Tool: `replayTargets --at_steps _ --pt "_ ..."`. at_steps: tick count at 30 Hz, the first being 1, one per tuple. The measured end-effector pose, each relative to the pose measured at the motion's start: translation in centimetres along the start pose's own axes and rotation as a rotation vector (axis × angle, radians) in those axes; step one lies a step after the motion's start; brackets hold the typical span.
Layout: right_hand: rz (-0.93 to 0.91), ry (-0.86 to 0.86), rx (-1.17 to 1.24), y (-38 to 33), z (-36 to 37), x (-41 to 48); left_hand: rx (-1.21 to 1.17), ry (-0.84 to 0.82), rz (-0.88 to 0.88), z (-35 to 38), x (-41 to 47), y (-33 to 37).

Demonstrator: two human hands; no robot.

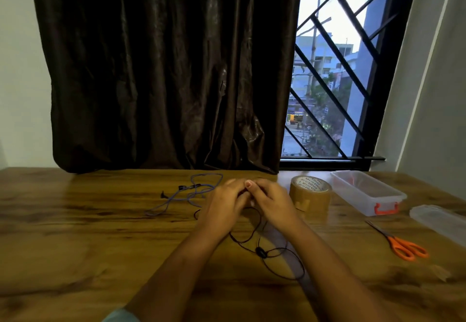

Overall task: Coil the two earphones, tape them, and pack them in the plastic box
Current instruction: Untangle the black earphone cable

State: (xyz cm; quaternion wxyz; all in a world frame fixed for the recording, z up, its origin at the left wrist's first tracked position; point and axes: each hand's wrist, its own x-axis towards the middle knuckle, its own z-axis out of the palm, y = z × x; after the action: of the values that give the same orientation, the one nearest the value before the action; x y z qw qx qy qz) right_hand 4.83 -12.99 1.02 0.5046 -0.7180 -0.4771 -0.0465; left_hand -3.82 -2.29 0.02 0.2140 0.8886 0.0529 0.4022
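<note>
The black earphone (262, 253) is in the middle of the tabletop (75, 233). Its thin cord runs in loose loops from the person's hands down toward 6 o'clock, with a little black lump on it. The left hand (222, 203) and the right hand (272, 200) meet over the top end of this cord. The fingers (234, 185) are curled in close together and seem to hold the cord between them. The ear pieces are hidden under the hands.

The blue earphone (189, 190) lies loose and messy at 9 o'clock from the hands, not touched. The tape roll (310, 190) stands just beside the right hand at 3 o'clock. Past it, also at 3 o'clock, sits the plastic box (365, 190), open, with its lid (438, 220) lying next to it. The orange scissors (403, 244) lie at 4 o'clock.

It looks like the first step is just starting: coiling the black earphone. Most of the cord is not wound up yet. Next, the hands likely need to pull the loose cord in and wrap it round and round into a small neat ring, keeping hold so it does not spring open.
</note>
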Motion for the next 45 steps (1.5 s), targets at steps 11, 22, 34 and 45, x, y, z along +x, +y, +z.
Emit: replayTargets --at_steps 11,22,34,45 --pt "0.326 0.36 -0.74 4.6 -5.1 -0.1 0.315 0.118 -0.125 -2.3 0.2 -2.6" --pt "-0.032 0.033 -0.075 1.4 -0.2 -0.1 0.376 0.1 -0.004 -1.2 0.2 -1.7" --pt "0.43 0.591 -0.012 2.6 -4.2 0.3 0.351 0.046 -0.117 -2.2 0.3 -2.2" --pt "-0.126 -0.019 -0.095 0.4 1.1 -0.6 0.394 0.034 -0.005 -0.6 -0.1 -0.5"
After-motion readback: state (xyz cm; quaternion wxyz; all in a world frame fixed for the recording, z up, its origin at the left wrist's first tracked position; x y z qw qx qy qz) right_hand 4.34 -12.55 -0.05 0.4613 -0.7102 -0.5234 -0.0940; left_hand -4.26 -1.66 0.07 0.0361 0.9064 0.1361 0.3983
